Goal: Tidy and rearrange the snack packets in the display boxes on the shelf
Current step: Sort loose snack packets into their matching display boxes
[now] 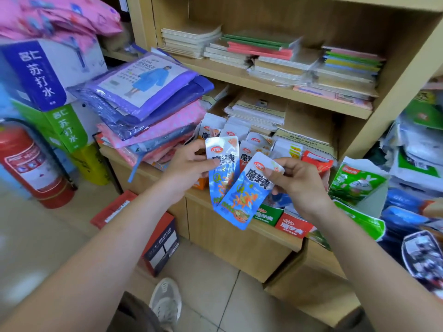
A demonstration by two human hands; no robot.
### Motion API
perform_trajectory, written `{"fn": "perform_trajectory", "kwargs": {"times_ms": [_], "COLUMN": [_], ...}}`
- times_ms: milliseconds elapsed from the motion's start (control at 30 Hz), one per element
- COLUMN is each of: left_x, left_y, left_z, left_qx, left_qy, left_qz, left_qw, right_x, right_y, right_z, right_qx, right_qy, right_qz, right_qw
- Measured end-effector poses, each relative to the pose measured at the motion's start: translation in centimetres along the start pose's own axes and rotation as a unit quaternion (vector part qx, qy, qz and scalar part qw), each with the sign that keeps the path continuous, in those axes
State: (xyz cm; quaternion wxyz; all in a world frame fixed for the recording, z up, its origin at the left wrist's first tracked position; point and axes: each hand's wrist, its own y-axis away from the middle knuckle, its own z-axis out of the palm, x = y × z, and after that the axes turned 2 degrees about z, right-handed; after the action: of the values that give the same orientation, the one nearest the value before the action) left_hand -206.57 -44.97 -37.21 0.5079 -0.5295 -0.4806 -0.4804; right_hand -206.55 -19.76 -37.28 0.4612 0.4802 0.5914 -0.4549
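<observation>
Left hand pinches one blue snack packet, right hand a second blue packet by its top corner, before the display boxes. Light, limp, slick foil; the sealed top seam likely grips best.

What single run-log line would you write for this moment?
left hand grips blue packet | right hand pinches second blue packet, overlapping it | red display box untouched
</observation>
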Motion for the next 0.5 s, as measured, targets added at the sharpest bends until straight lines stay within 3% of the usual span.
{"fn": "perform_trajectory", "kwargs": {"times_ms": [300, 400, 500], "left_x": [-0.6, -1.5, -2.0], "left_y": [1.9, 1.8, 1.1], "left_z": [2.2, 2.0, 1.0], "left_qx": [-0.083, -0.053, 0.011], "left_qy": [-0.016, -0.034, -0.049], "left_qz": [-0.027, -0.003, 0.009], "left_qw": [0.996, 0.998, 0.999], "right_x": [-0.1, -0.3, -0.5], "right_y": [-0.8, -0.7, -1.4], "right_z": [3.2, 3.8, 2.5], "right_qx": [0.057, 0.056, 0.074], "right_qy": [0.095, 0.117, 0.221], "right_qz": [-0.086, -0.107, -0.13], "right_qw": [0.99, 0.986, 0.964]}}
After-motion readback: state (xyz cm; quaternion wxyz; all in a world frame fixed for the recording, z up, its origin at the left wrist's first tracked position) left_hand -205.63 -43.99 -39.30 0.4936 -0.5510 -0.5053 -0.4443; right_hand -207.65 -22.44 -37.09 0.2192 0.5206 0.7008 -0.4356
